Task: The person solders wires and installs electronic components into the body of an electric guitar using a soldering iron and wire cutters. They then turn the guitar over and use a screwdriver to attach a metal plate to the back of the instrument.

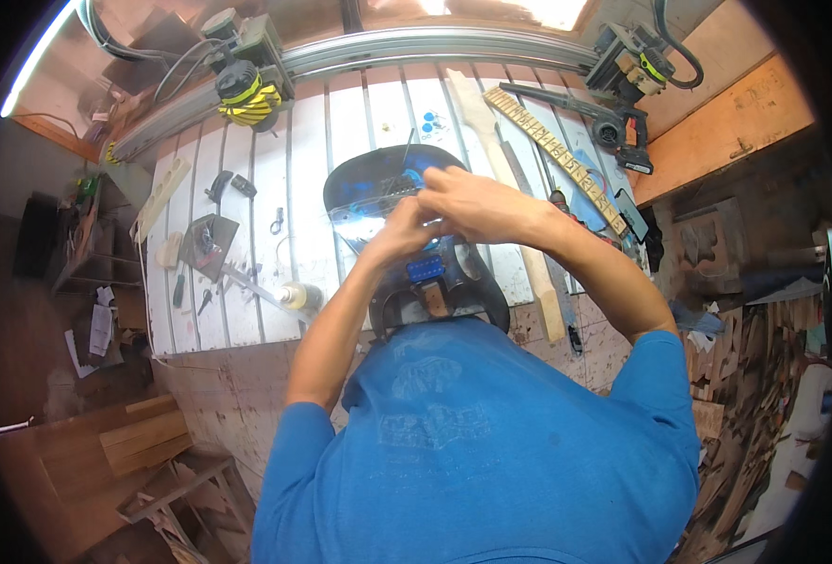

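A dark electric guitar body (pixel 345 188) lies in front of me on the white slatted table, its near end close to my shirt. A blue pickup (pixel 425 272) sits in it near the neck pocket. A shiny clear plastic plate (pixel 360 226) lies across the middle of the body. Over this plate my left hand (pixel 403 229) and my right hand (pixel 477 207) meet with bent, closed fingers. Whatever they pinch is too small or hidden to make out. Blue bits and a thin dark rod (pixel 409 148) show just beyond the fingers.
Routers (pixel 247 94) hang from a metal rail at the back. To the right lie a pale wooden neck (pixel 477 113), a slotted fretboard (pixel 557 148) and a cordless blower (pixel 609 127). A glue bottle (pixel 292 296), a metal square and small tools lie to the left.
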A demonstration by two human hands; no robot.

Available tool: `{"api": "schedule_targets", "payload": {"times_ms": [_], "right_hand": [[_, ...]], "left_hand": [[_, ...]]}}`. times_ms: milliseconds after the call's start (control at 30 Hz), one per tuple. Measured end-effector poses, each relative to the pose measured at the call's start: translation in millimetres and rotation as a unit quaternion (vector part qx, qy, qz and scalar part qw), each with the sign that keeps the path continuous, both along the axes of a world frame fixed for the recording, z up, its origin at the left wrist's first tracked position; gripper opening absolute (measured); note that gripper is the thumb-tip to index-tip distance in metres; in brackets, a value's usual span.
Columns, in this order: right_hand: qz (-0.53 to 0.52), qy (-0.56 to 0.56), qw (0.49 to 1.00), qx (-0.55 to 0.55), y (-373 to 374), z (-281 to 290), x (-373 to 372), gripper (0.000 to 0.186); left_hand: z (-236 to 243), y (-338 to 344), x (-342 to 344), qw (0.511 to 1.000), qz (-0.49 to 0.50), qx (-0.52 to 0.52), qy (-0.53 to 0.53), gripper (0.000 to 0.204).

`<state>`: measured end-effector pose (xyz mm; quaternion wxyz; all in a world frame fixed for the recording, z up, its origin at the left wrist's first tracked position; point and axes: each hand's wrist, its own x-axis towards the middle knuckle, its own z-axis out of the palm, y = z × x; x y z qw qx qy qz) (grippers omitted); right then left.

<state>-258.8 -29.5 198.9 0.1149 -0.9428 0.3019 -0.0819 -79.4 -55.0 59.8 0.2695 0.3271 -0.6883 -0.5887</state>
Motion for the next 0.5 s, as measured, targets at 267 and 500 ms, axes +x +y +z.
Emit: {"api": "schedule_targets", "payload": {"times_ms": [267,500], "right_hand": [[-0.076,0.073,0.992,0.065,6.1,6.9,3.5,0.032],[-0.128,0.047,0.984,0.113,13.6,18.5,13.1,0.034]], "left_hand": [[25.5,13.2,-7.4,0.987,0.031,-0.157,0.013,0.034],[26.4,4.9,-2.4,0.995,0.032,-0.075,-0.059,0.036]]}}
